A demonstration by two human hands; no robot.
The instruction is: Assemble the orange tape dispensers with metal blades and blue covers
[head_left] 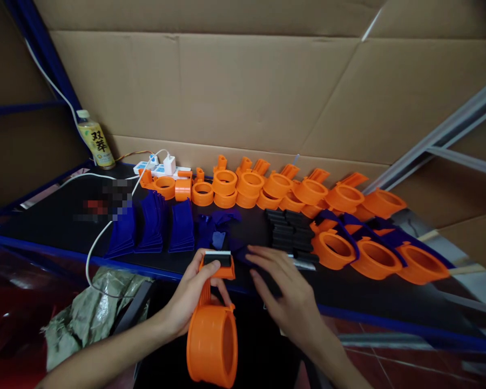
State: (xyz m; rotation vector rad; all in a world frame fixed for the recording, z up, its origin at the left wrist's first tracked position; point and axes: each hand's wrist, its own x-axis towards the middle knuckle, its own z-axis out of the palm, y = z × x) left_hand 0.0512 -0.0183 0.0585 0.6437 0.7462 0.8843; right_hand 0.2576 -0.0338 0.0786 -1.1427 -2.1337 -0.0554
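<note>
My left hand (200,283) is closed around the handle of an orange tape dispenser (213,343), its thumb on a black piece (218,261) in the head. A toothed metal blade (217,252) runs along the top of that piece. My right hand (285,286) is to the right, over the table's front part, fingers stretched out and apart, with no object visible in it. By its fingertips lies a dark blue piece (240,249), blurred; I cannot tell whether they touch it. Small blue parts (217,239) lie just beyond the held dispenser.
Several orange dispensers (251,183) line the back, some stacked. Dispensers with blue covers (375,259) stand at the right. Blue curved covers (182,227) are stacked left of middle, black parts (289,229) right of middle. A bottle (95,141), power strip (162,169) and white cable (89,259) are left.
</note>
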